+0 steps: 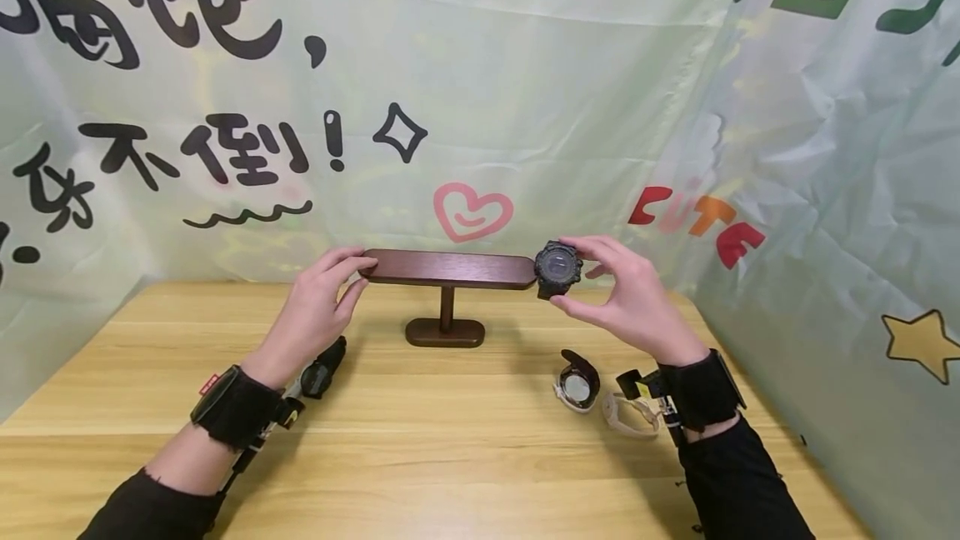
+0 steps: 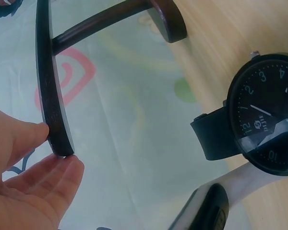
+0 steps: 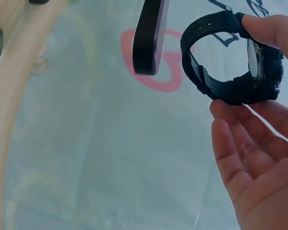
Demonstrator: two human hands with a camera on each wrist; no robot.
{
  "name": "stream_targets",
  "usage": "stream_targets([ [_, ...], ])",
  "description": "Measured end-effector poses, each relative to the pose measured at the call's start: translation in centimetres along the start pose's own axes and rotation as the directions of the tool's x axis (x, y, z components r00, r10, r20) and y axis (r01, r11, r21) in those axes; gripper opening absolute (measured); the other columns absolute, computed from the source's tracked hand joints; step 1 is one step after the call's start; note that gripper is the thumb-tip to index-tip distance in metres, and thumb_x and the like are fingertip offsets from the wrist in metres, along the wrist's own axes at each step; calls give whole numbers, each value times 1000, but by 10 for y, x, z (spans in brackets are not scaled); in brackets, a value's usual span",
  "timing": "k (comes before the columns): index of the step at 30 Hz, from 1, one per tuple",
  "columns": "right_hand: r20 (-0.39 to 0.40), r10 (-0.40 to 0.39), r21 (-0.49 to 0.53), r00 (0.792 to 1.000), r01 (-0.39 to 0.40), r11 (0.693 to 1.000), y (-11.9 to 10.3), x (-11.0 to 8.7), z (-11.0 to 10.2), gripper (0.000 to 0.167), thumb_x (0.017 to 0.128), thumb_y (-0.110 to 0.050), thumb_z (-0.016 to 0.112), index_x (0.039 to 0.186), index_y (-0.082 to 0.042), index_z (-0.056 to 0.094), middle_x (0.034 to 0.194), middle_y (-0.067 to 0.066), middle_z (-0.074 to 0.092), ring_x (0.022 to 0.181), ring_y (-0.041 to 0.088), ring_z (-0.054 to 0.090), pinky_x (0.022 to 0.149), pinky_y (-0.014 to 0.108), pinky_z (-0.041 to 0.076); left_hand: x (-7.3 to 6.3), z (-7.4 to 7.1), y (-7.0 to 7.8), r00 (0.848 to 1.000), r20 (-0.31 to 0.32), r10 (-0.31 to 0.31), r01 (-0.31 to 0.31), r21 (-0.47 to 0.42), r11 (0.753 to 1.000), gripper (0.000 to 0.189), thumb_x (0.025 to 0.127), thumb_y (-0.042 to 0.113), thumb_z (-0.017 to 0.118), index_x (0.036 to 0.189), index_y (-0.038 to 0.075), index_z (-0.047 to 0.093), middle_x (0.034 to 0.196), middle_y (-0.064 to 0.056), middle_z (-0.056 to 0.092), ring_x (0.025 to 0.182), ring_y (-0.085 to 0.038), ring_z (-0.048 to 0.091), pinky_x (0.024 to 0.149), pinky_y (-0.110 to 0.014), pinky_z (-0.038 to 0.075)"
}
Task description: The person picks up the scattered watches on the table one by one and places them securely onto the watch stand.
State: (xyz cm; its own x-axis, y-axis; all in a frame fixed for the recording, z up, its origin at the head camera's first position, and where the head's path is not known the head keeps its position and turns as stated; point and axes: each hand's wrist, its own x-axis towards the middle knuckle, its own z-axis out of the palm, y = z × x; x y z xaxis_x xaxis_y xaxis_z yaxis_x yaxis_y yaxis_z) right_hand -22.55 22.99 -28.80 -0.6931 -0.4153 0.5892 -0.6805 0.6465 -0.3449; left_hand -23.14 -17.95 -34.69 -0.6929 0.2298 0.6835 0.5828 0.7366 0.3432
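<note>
A dark brown wooden watch stand [image 1: 450, 271], a T shape with a flat bar on a post, stands on the table. My left hand [image 1: 322, 294] holds the bar's left end, thumb and fingertips on either side of it, as the left wrist view shows. At the bar's other end, my right hand [image 1: 633, 294] pinches a black digital watch [image 1: 558, 267] between thumb and fingers. Its buckled strap forms a closed loop in the right wrist view, beside the tip of the stand's bar [image 3: 150, 43] and not around it.
A black watch with a round dial [image 2: 264, 115] lies on the table by my left forearm. On the right lie a round watch [image 1: 576, 388] with a dark strap part standing up and a pale watch [image 1: 630, 417] near my wrist. A printed cloth [image 1: 570, 107] hangs behind the table.
</note>
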Motion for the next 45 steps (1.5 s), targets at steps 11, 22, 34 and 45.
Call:
stream_targets([
  [11, 23, 78, 14, 997, -79, 997, 19, -2, 0, 70, 87, -21, 92, 150, -17, 62, 141, 7, 68, 125, 26, 66, 100, 45, 62, 1, 1, 1, 1000, 1, 2, -2, -9, 1000, 30, 101, -6, 67, 130, -1, 73, 141, -23, 66, 126, -44, 67, 95, -57, 62],
  [22, 84, 172, 1, 982, -172, 985, 35, -4, 14, 72, 88, -27, 91, 152, -20, 60, 146, 12, 64, 123, 40, 70, 118, 62, 42, -2, 0, -1, 1000, 8, 8, -8, 16, 1000, 31, 101, -6, 67, 131, 0, 73, 141, -22, 66, 124, -42, 68, 90, -53, 63],
  [34, 161, 189, 7, 969, -192, 981, 39, 9, 20, 74, 90, -28, 90, 155, -19, 57, 153, 14, 61, 137, 42, 63, 113, 53, 56, -2, -3, 1, 999, 34, -18, 17, 23, 1000, 34, 99, -3, 71, 133, 0, 71, 144, -23, 64, 123, -43, 68, 90, -55, 62],
  [45, 202, 180, 2, 963, -184, 983, 35, 16, 24, 75, 92, -29, 88, 158, -22, 53, 158, 13, 57, 143, 41, 59, 117, 48, 54, -2, -2, 1, 999, 37, -13, 11, 33, 999, 34, 100, 0, 72, 134, 0, 71, 144, -23, 64, 112, -39, 71, 85, -52, 62],
])
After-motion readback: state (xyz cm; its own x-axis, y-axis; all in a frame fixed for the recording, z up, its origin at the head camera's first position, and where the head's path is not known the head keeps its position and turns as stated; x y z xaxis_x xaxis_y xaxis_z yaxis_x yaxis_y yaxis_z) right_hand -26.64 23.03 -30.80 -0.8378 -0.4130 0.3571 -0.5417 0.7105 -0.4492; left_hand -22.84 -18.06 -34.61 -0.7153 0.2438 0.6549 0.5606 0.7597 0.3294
